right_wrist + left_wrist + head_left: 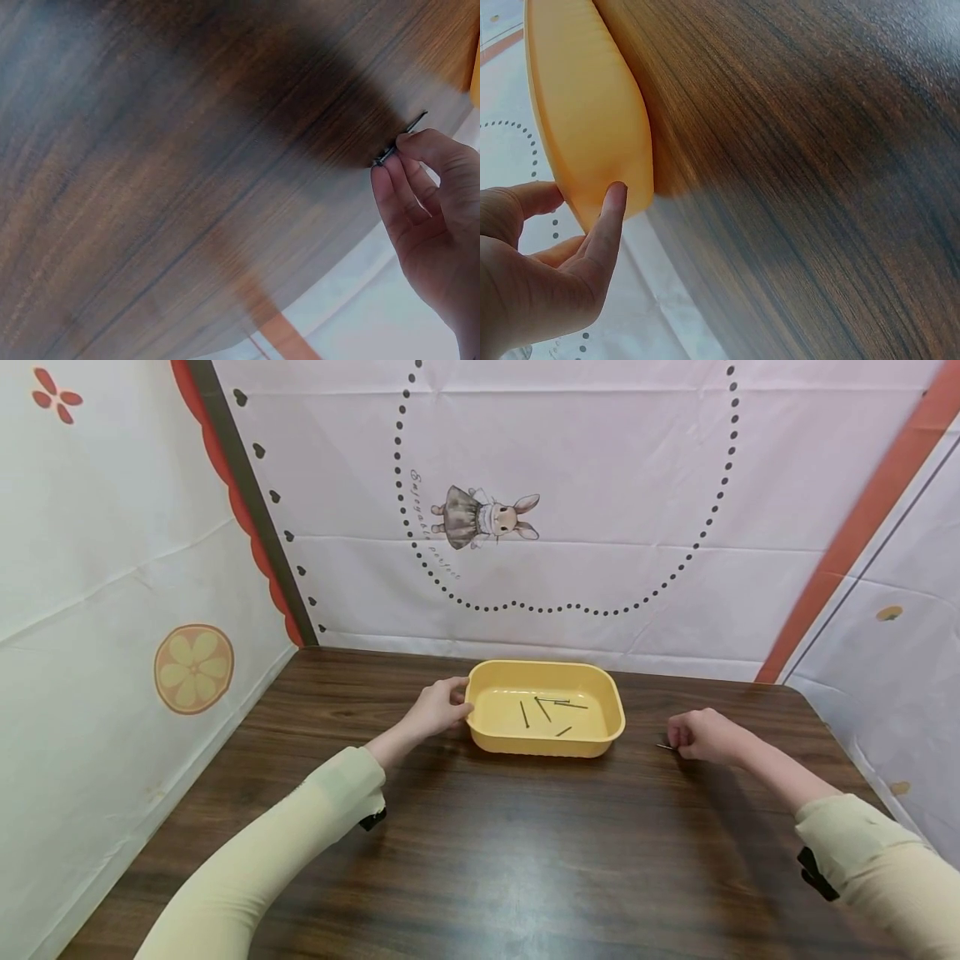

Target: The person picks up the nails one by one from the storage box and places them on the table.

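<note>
Toward the back of a dark wood-grain counter (pixel 480 868), close to the printed cloth (pixel 600 468) hanging behind it, sits a shallow yellow tray (pixel 540 747). Several thin, dark nails (pixel 524 714) lie loose on its floor, pointing different ways; the raised walls probably keep them from rolling off. At the tray's left end is the person's left hand (pixel 437 706), its fingers bent around the rim and one fingertip against the outer wall. It looks like a steadying hold, since so light a tray could slide if knocked.

To the right of the tray, near but not touching it, the right hand (pixel 703 735) is low over the counter. Its thumb and fingers pinch a slim metal piece (pixel 417 121), probably another nail, whose ends stick out on both sides. The wrist view is too blurred to tell whether it is one piece or two. A fingertip grip seems chosen because something so narrow leaves little to grasp. This piece is outside the tray.
</note>
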`<state>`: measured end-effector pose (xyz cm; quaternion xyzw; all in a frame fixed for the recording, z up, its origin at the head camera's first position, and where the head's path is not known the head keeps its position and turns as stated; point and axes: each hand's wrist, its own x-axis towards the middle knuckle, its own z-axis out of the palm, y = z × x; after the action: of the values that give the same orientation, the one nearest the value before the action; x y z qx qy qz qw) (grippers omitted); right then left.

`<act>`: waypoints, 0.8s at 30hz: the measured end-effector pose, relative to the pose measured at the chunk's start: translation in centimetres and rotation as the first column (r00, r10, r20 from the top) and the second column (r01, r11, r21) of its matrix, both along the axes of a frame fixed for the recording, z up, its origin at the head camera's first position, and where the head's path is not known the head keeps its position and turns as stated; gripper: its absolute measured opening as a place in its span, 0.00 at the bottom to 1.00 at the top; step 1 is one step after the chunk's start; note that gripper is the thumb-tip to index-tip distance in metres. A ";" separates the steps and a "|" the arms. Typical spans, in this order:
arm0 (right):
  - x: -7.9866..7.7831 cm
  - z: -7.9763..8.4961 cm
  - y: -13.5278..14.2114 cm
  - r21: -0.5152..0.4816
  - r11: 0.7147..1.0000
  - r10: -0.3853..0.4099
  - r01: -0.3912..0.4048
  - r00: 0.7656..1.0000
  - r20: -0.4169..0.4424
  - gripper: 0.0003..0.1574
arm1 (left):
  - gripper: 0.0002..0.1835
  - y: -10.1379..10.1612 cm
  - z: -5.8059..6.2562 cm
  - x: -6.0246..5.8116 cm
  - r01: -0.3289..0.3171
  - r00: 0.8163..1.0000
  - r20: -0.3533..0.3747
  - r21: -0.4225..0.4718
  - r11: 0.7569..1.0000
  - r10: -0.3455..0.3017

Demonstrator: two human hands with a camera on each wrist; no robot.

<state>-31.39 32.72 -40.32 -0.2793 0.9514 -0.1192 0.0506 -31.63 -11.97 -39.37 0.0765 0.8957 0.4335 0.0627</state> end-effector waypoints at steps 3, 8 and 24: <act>0.1 -0.1 0.2 -0.025 1.000 -0.007 0.007 1.000 -0.003 0.11 | 0.31 0.0 0.0 0.0 -0.001 1.000 0.001 -0.005 1.000 0.001; 0.1 -0.3 0.4 -0.043 0.999 -0.017 0.017 1.000 0.000 0.09 | 0.31 0.0 0.0 -0.1 -0.002 1.000 -0.004 -0.015 1.000 0.002; 0.4 -0.2 0.6 -0.029 0.998 -0.059 0.059 0.998 0.014 0.06 | 0.32 0.0 -0.1 0.1 0.003 1.000 0.019 0.024 1.000 -0.003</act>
<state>-31.01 33.30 -40.56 -0.2510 0.9571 -0.1364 0.0491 -31.56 -12.01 -39.43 0.0743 0.8897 0.4449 0.0712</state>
